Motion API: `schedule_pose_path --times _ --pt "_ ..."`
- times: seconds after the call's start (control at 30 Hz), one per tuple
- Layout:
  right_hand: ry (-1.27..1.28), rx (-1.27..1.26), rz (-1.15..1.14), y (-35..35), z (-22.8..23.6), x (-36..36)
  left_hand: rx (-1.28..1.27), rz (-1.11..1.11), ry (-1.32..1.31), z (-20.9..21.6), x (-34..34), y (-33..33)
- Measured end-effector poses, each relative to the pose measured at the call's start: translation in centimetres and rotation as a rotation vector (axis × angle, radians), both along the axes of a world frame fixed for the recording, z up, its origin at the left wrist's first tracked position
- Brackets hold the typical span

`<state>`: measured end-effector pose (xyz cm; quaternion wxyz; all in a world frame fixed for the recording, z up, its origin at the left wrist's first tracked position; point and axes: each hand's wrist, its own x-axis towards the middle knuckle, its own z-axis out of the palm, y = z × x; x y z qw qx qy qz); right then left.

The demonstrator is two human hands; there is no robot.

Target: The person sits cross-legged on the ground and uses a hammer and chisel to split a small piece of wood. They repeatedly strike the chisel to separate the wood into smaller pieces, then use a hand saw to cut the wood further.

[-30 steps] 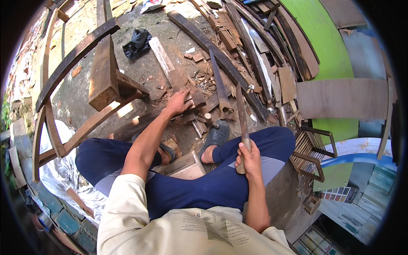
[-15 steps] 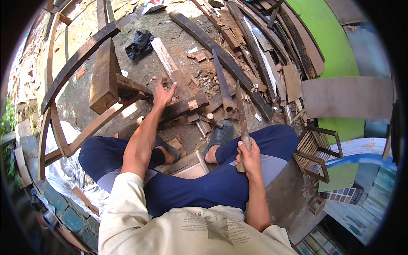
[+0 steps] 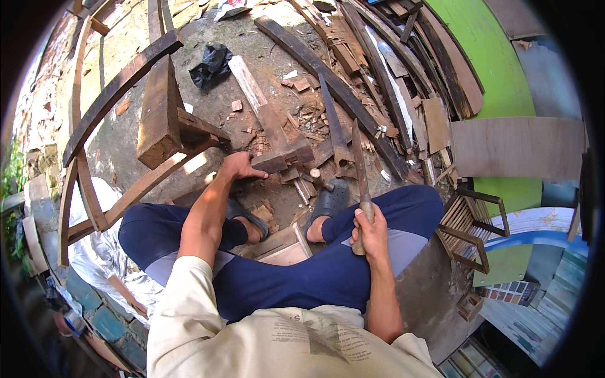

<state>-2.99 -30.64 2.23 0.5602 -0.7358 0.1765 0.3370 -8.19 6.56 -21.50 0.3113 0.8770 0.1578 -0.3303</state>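
the left hand [image 3: 238, 166] lay on a dark wooden beam [image 3: 280, 159], its thumb stretched out to the right along the near side; the other fingers were mostly hidden, so i could not tell whether they were pressed together; the beam lay crosswise, farther off than the feet; the right hand [image 3: 370, 232] had its fingers curled tight round the near end of a long tool [image 3: 363, 189], its blade pointing far; a saw [image 3: 333, 120] lay just left of that blade; a black plastic bag [image 3: 211, 66] lay farther off to the left.
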Motion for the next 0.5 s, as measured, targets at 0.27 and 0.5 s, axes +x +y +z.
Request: schedule_pose_path --times 0.27,0.5 --pt "-0.024 0.043 0.006 0.4 0.0 0.0 0.445 0.042 -0.487 -0.2 -1.7 -1.3" --pt "-0.011 0.014 0.043 0.3 -0.2 0.1 0.462 0.102 -0.264 -1.2 -1.7 -3.1"
